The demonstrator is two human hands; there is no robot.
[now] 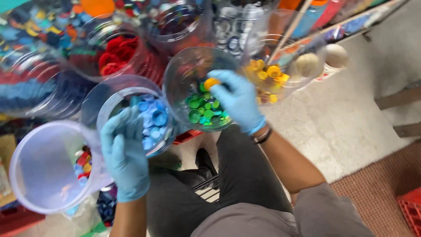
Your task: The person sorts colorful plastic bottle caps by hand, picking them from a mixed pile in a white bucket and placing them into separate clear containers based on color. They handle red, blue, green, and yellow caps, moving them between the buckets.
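Note:
My right hand (237, 100), in a blue glove, reaches over a clear jar (177, 77) of green bottle caps (202, 109) and pinches a yellow-orange cap (211, 82) at its fingertips. My left hand (125, 153), also gloved, rests on the side of a clear jar (107, 105) of blue caps (153, 120). A large clear jar (30, 175) with a few mixed caps (82, 164) lies tilted against my left forearm. Just right of my right hand, a clear jar (313, 50) holds yellow caps (268, 74).
More clear jars stand behind: red caps (117, 55), dark caps (175, 24), white-and-dark caps (232, 26). Loose mixed caps (39, 26) pile at top left. A wooden stick (289, 30) leans in the yellow jar. A red crate (412, 210) sits at lower right on a brown mat.

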